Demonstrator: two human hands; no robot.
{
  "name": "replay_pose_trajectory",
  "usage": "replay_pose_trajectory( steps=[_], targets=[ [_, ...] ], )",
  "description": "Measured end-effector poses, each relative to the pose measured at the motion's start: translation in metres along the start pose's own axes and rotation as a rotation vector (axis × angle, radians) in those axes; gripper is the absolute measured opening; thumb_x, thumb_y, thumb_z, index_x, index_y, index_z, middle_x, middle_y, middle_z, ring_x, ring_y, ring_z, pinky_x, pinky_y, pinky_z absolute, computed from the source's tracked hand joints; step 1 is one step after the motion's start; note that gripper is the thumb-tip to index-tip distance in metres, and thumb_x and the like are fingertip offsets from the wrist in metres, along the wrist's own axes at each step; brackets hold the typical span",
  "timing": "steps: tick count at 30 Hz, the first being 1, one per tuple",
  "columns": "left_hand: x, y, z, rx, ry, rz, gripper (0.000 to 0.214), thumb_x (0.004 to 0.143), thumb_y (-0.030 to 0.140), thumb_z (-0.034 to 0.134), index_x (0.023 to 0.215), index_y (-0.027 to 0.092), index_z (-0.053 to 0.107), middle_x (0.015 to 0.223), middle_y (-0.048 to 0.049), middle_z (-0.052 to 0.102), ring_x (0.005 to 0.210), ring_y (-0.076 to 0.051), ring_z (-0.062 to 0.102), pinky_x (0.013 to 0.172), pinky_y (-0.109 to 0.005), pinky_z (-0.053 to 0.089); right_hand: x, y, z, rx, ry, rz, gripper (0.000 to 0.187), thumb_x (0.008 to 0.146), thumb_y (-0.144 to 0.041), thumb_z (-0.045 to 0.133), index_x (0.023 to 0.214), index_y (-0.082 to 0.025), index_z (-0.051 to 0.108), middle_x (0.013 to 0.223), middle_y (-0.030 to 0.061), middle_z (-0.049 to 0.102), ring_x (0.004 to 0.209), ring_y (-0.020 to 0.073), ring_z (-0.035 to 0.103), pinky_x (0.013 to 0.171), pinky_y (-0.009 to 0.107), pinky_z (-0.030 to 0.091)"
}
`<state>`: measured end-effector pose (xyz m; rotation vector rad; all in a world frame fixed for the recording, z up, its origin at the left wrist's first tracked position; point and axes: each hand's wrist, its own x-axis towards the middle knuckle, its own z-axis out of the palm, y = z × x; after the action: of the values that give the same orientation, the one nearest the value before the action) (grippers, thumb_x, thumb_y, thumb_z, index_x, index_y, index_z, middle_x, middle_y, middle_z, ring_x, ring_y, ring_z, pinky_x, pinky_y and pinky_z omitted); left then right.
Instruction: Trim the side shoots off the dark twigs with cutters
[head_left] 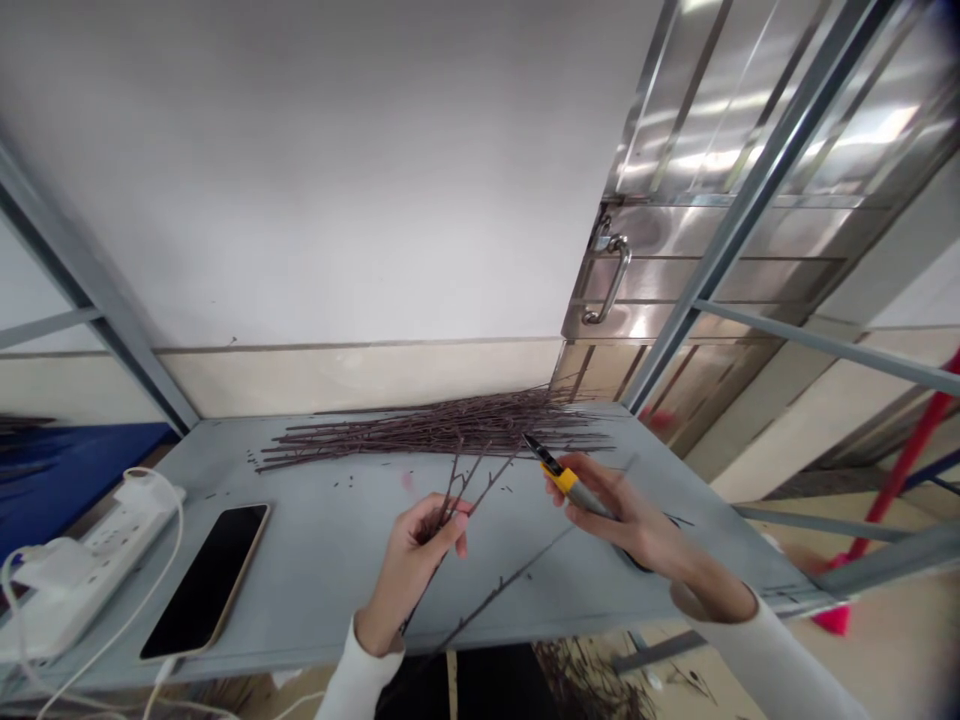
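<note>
My left hand (426,548) is closed around a few thin dark twigs (457,480), whose forked tips stick up past the fingers and whose lower ends run down under the wrist. In my right hand (626,515) is a pair of pruning shears (568,483) with a yellow and grey handle, its dark blades pointing up and left toward the pile. A gap separates the blades from the held twigs. One long loose twig (510,582) slants across the front of the shelf, between my hands. Behind them lies a large bundle of similar twigs (420,425).
A phone (206,580) lies on the grey shelf (322,600) at left, beside a white power strip (97,560) with plugs and cables. Metal posts (720,250) rise at the shelf's corners. Small cut bits are scattered about, and more twig debris (592,680) lies below the front edge.
</note>
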<state>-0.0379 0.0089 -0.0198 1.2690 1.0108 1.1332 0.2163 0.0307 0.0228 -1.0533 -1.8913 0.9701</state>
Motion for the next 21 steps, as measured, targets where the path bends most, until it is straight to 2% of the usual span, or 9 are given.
replay_pose_trajectory(
  steps=[6,11,15,18,21],
  targets=[
    [-0.002,-0.001,0.002,0.012,-0.019,0.002,0.033,0.078,0.045,0.063,0.085,0.013,0.064,0.049,0.0048,0.051,0.045,-0.008,0.036,0.046,-0.022,0.024,0.001,0.000,0.002,-0.020,0.002,-0.011,0.027,0.082,-0.040,0.058,0.105,-0.026,0.055,0.085,0.0055,0.063,0.077,0.0210,0.061,0.068,0.035,0.054],
    [-0.002,-0.001,0.000,0.046,-0.007,0.009,0.034,0.078,0.045,0.063,0.086,0.012,0.066,0.048,0.0052,0.049,0.046,-0.008,0.035,0.047,-0.022,0.024,0.004,0.006,0.003,-0.125,0.058,-0.005,0.024,0.084,-0.043,0.055,0.097,-0.023,0.057,0.081,0.0032,0.060,0.076,0.0187,0.059,0.063,0.029,0.052],
    [-0.001,0.001,0.001,0.061,0.005,0.007,0.036,0.077,0.047,0.063,0.086,0.012,0.067,0.047,0.0054,0.048,0.045,-0.008,0.033,0.047,-0.022,0.023,0.007,0.007,0.004,-0.325,0.107,-0.049,0.024,0.084,-0.041,0.055,0.095,-0.020,0.057,0.075,0.0012,0.060,0.065,0.0155,0.058,0.055,0.026,0.049],
    [-0.002,0.001,0.002,0.067,0.008,-0.001,0.038,0.076,0.049,0.064,0.085,0.012,0.066,0.046,0.0051,0.049,0.045,-0.008,0.035,0.047,-0.022,0.024,0.008,0.014,0.007,-0.522,0.261,-0.191,0.023,0.082,-0.035,0.057,0.098,-0.018,0.056,0.077,0.0033,0.065,0.062,0.0157,0.061,0.056,0.026,0.050],
    [-0.004,0.000,0.003,0.080,0.006,-0.023,0.038,0.076,0.050,0.064,0.082,0.013,0.065,0.045,0.0047,0.050,0.045,-0.009,0.036,0.047,-0.022,0.026,0.010,0.030,0.010,-0.748,0.458,-0.409,0.027,0.081,-0.030,0.057,0.105,-0.019,0.053,0.088,0.0080,0.068,0.073,0.0201,0.065,0.063,0.030,0.053]
  ],
)
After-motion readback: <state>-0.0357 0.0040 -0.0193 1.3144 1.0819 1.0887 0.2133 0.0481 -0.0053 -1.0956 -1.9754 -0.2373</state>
